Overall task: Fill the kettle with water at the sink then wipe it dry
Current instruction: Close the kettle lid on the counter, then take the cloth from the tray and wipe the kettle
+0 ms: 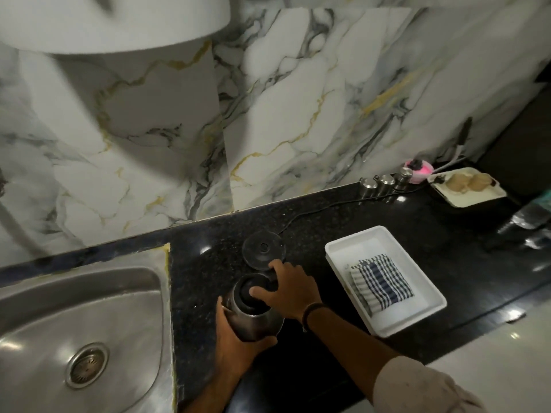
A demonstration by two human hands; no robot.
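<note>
Gripping the steel kettle (253, 315) round its body from 7 o'clock, the left hand (235, 338) holds it over the black counter (328, 222), low in the head view; whether it rests there is unclear. The right hand (290, 290) clasps its top from 3 o'clock, thumb on the black lid (249, 286), fingers bent over the far edge. Around the kettle, the round base (262, 251) lies just beside it at 12 o'clock, the sink (83, 296) at 9 o'clock, and a white tray (417, 308) with a checked cloth (381, 286) at 3 o'clock.

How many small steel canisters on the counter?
3, in a row at the back right of the counter: left canister, middle canister, right canister beside a pink object. None look hidden.
</note>
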